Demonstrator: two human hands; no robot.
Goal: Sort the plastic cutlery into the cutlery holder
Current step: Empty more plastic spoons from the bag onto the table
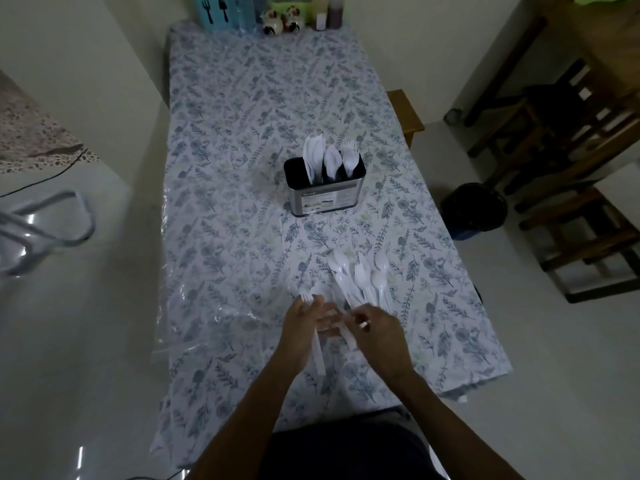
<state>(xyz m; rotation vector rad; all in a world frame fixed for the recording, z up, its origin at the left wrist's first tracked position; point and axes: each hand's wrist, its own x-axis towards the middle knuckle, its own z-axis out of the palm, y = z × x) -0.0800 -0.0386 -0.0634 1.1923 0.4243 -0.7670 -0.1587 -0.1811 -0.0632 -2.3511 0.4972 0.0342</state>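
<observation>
**Plastic cutlery being sorted over a floral-covered table, head view**

At the far left, a blurred grey metal frame (52,230) is seen on the glossy floor (86,341). The table (242,133) is covered with a leaf-printed cloth under a clear plastic sheet. At its far end, a blue box (216,12) printed with fork and spoon silhouettes is set beside small ceramic figurines (278,20) and a brown bottle (334,10).

Near the table's near edge, the left hand (304,327) is shown with its fingers curled round a white plastic fork (313,327); the tines project beyond the fingertips and the handle runs back under the palm. Near mid-table, the cutlery holder (323,187), a metal-sided box with a dark interior, stands upright. Three compartments are filled with white pieces: knife-like blades at the left, spoons in the middle, forks at the right.

Between holder and hands, a loose pile of white plastic cutlery (360,278) lies on the cloth, spoons and forks mixed, bowls and tines pointing away from the person. The right hand (379,327) is placed just beside the left, at the pile's near end; a small white piece is pinched between its thumb and fingers, its kind not discernible.

At the right, a dark bin (474,209) and wooden chairs (571,168) are visible on the floor.
</observation>
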